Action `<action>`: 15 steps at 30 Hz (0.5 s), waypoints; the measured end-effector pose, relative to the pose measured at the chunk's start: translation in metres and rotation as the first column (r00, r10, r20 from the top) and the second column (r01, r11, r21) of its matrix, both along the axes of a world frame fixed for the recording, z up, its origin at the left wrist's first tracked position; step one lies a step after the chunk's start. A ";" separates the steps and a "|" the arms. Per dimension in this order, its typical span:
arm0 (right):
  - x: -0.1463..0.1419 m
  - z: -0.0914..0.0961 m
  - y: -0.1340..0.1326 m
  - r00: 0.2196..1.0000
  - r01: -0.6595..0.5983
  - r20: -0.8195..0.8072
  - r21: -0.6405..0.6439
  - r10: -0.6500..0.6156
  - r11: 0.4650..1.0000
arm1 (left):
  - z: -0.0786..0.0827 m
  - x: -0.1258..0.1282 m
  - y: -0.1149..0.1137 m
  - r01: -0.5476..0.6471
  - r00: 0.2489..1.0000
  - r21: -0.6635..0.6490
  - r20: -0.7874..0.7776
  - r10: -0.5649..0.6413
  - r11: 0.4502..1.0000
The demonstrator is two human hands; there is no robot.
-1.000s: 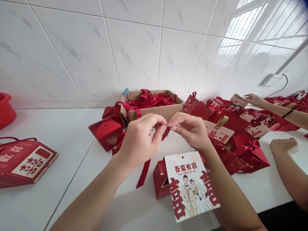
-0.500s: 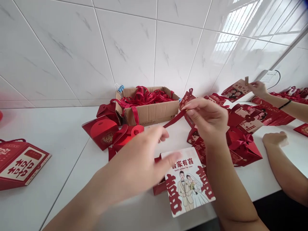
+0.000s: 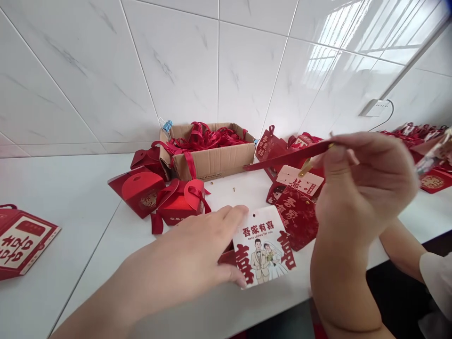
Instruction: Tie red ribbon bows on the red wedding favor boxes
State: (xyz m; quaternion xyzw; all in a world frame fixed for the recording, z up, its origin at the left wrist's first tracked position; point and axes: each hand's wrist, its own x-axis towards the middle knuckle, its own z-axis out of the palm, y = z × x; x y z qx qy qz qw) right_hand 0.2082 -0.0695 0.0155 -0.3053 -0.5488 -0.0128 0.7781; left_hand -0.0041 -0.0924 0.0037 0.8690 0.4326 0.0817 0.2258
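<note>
My left hand (image 3: 197, 249) is curled round the left side of a red wedding gift box, its thumb by the edge of the white front panel (image 3: 266, 249). That panel shows a bride and groom, red characters and a small hole near its top. My right hand (image 3: 363, 174) is raised, pinching one end of a dark red ribbon (image 3: 289, 157) between thumb and forefinger. A bit of gold metal shows at the pinch. The ribbon's other end reaches left in the air, in front of a cardboard box (image 3: 219, 160) heaped with red ribbons (image 3: 215, 139).
Red boxes (image 3: 180, 202) sit left of the cardboard box. Another red box (image 3: 24, 245) stands far left. Printed boxes (image 3: 298, 216) crowd the right, near a co-worker's forearm (image 3: 402, 249). A small gold fastener (image 3: 233, 189) lies on the white table (image 3: 116, 254). A tiled wall rises behind.
My left hand has come down onto the gift box. My right hand has moved right with the ribbon, now stretched further across. The camera view has shifted slightly.
</note>
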 end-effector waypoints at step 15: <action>-0.018 -0.049 -0.015 0.863 0.250 0.505 -0.385 -0.024 0.889 | 0.017 -0.006 0.014 0.112 0.990 -0.061 0.093 -0.107 0.992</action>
